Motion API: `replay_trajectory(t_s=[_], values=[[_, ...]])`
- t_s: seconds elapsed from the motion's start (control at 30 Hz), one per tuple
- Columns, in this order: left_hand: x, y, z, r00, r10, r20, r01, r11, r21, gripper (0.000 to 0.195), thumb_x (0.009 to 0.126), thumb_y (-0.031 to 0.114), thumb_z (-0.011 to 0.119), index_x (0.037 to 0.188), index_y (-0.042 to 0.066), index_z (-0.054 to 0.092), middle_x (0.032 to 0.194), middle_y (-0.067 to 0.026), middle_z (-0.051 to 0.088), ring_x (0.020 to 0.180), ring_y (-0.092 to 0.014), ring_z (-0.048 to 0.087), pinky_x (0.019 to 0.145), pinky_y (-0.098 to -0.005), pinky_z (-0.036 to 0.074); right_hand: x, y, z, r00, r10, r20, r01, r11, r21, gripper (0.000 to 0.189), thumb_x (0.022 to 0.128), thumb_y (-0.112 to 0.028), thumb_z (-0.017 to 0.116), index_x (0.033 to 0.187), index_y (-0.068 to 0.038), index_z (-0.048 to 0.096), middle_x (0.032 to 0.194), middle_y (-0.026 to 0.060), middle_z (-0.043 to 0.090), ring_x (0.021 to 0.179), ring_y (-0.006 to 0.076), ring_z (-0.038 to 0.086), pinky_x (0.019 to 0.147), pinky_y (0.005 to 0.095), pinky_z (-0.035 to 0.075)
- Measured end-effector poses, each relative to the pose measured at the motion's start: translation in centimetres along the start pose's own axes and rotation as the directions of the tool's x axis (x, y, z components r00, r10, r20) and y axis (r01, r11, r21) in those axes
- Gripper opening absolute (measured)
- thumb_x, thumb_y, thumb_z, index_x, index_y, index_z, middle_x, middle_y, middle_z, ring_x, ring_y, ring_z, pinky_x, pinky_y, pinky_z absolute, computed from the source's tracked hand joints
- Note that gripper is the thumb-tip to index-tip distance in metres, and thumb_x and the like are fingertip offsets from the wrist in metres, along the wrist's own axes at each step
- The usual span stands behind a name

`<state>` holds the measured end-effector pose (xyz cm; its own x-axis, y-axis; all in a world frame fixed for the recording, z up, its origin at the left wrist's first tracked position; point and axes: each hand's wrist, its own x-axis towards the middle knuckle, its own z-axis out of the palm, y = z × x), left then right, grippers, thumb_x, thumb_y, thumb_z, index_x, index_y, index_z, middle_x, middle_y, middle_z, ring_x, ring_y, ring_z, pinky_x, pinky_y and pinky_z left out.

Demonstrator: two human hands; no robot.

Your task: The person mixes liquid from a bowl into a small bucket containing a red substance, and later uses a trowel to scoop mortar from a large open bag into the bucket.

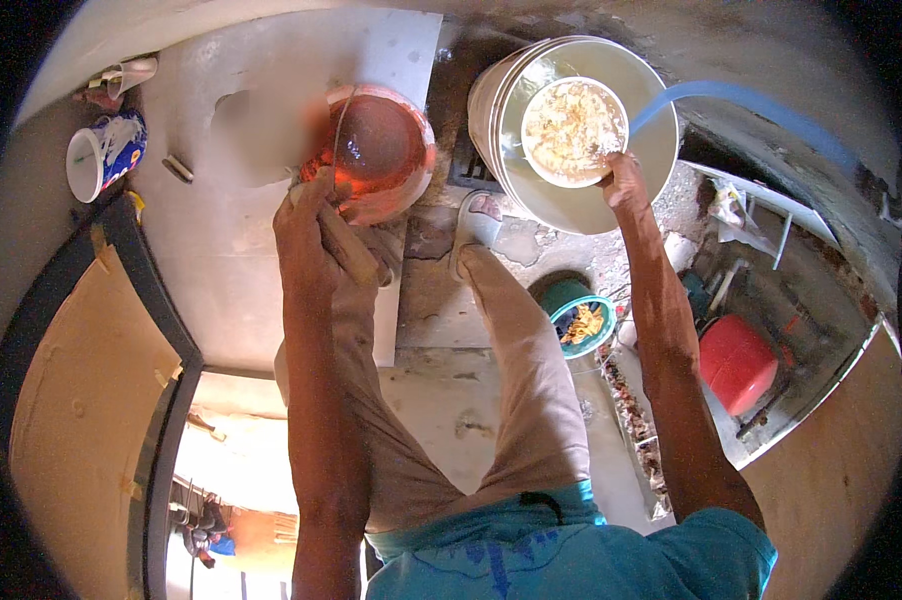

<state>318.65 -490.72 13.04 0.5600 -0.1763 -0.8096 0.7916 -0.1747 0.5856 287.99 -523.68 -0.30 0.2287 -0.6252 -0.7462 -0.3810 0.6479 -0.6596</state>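
Observation:
My right hand (625,184) grips the rim of a small white tub (530,156) filled with churning, bubbly water. The tub sits within the mouth of a large white bucket (488,124), and the end of a blue hose (728,91) reaches its rim. To the left, my left hand (305,225) is closed on the thin wire handle (344,124) of a translucent red bucket (413,184). That bucket's mouth faces me; how full it is, I cannot tell.
A green bucket (555,300) holding cloth stands right of my legs. Beyond my right arm lies a red container (737,364) in a recess. A printed tub (123,148) and a clear cup (134,75) sit far left. Below them is a dark-framed panel (98,375).

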Motion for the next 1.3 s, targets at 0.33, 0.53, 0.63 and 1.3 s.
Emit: replay_trajectory(t_s=[0.33, 0.53, 0.63, 1.3], values=[[0.7, -0.5, -0.5, 0.999, -0.035, 0.028, 0.038, 0.995, -0.089, 0.026, 0.091, 0.024, 0.073, 0.105, 0.004, 0.064, 0.09, -0.0051, 0.064, 0.079, -0.014, 0.063, 0.069, -0.0288, 0.055, -8.9, -3.6, 2.7, 1.0, 0.002, 0.005, -0.003, 0.988, 0.154, 0.031, 0.085, 0.002, 0.059, 0.115, -0.002, 0.068, 0.099, 0.0096, 0.074, 0.081, 0.0194, 0.072, 0.068, 0.0333, 0.061], [1.0, -0.7, -0.8, 0.999, -0.01, 0.037, 0.015, 0.992, -0.124, 0.026, 0.092, 0.025, 0.072, 0.107, 0.004, 0.065, 0.094, -0.0049, 0.066, 0.085, -0.013, 0.064, 0.073, -0.0302, 0.056, -12.4, -4.5, 8.5, 0.995, -0.019, 0.097, 0.012, 0.998, 0.063, 0.041, 0.076, 0.009, 0.06, 0.114, 0.0, 0.069, 0.095, 0.0071, 0.074, 0.076, 0.0152, 0.069, 0.068, 0.0286, 0.058], [0.9, -0.6, -0.8, 0.999, -0.018, 0.031, 0.021, 0.995, -0.101, 0.027, 0.092, 0.026, 0.072, 0.108, 0.004, 0.066, 0.096, -0.0053, 0.067, 0.087, -0.013, 0.064, 0.074, -0.0304, 0.056, -12.6, -3.0, 10.7, 0.995, -0.042, 0.093, 0.039, 0.999, 0.028, 0.045, 0.075, 0.01, 0.06, 0.118, 0.0, 0.069, 0.096, 0.0071, 0.073, 0.076, 0.0142, 0.068, 0.068, 0.0281, 0.058], [1.0, -0.2, -1.5, 0.999, -0.037, 0.029, 0.039, 0.995, -0.088, 0.032, 0.091, 0.029, 0.073, 0.105, 0.002, 0.064, 0.095, -0.009, 0.067, 0.083, -0.017, 0.064, 0.074, -0.0308, 0.056, -15.6, -2.3, 18.1, 0.874, -0.474, 0.108, 0.441, 0.677, -0.59, 0.056, 0.072, 0.0, 0.069, 0.128, -0.001, 0.064, 0.105, 0.0147, 0.068, 0.089, 0.0241, 0.066, 0.082, 0.0348, 0.055]])
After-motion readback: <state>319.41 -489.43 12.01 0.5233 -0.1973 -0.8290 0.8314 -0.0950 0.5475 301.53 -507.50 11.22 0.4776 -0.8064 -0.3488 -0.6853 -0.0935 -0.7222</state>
